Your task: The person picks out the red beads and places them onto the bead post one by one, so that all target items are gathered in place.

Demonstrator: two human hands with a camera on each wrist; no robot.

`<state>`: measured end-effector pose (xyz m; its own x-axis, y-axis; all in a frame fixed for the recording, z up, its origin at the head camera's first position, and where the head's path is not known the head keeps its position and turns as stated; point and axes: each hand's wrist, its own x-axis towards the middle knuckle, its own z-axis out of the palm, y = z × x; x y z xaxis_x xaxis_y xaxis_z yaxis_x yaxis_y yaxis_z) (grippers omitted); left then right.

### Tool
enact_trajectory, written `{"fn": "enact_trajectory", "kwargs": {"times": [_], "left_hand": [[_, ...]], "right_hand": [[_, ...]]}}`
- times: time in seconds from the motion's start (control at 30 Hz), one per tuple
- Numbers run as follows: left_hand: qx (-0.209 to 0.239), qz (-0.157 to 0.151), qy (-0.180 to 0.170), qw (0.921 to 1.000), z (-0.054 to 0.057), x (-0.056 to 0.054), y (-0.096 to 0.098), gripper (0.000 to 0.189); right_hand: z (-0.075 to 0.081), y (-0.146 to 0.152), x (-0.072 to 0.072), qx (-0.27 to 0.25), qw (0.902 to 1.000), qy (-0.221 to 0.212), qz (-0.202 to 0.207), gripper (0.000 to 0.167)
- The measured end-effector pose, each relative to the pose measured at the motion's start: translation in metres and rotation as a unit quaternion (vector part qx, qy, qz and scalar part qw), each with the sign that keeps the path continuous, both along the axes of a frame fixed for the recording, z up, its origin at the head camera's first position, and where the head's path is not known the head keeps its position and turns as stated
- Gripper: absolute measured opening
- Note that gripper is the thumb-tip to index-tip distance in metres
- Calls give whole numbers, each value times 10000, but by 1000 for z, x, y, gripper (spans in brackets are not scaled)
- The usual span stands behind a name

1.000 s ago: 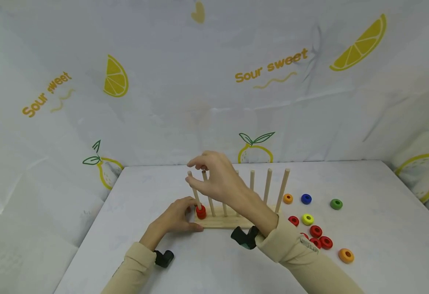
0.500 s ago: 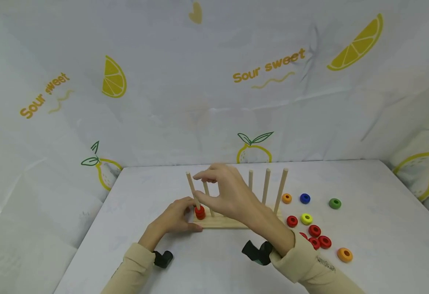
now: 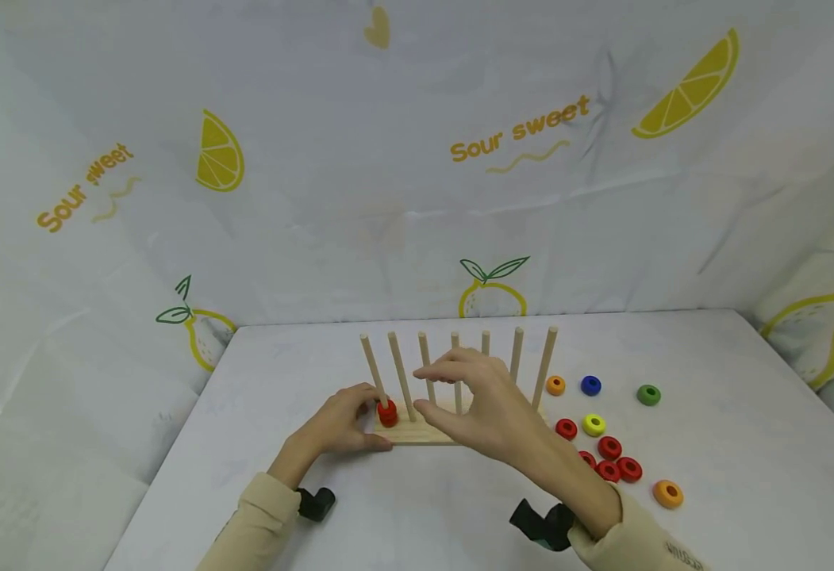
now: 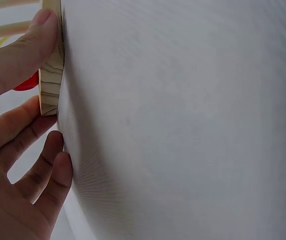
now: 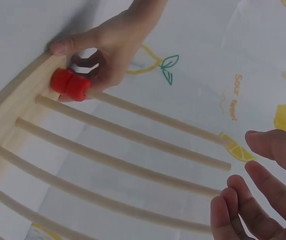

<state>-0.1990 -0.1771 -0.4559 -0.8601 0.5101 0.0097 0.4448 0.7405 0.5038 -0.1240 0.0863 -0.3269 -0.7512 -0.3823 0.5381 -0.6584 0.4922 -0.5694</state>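
A wooden peg rack with a row of upright pegs stands on the table. Two red rings are stacked at the foot of its leftmost peg, and the other pegs look bare. My left hand grips the rack's left end, its thumb along the front edge and its fingers round the end. Over the middle of the rack is my right hand, in front of the pegs in the head view. Its thumb and fingers are spread apart with nothing between them, and it hides part of the base.
To the right of the rack lie several loose red rings, a yellow ring, a blue ring and a green ring. One orange ring is near the rack; another orange ring lies nearer the front. A printed white cloth hangs behind.
My right hand has moved right and down, from the leftmost pegs to the middle of the rack, still empty. My left hand has stayed on the rack's end.
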Motion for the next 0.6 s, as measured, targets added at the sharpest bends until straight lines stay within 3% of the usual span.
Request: {"fn": "enact_trajectory", "kwargs": {"times": [0.6], "left_hand": [[-27, -33, 36, 10000, 0, 1, 0, 46]], "right_hand": [[-51, 72, 28, 350, 9953, -244, -875, 32]]}}
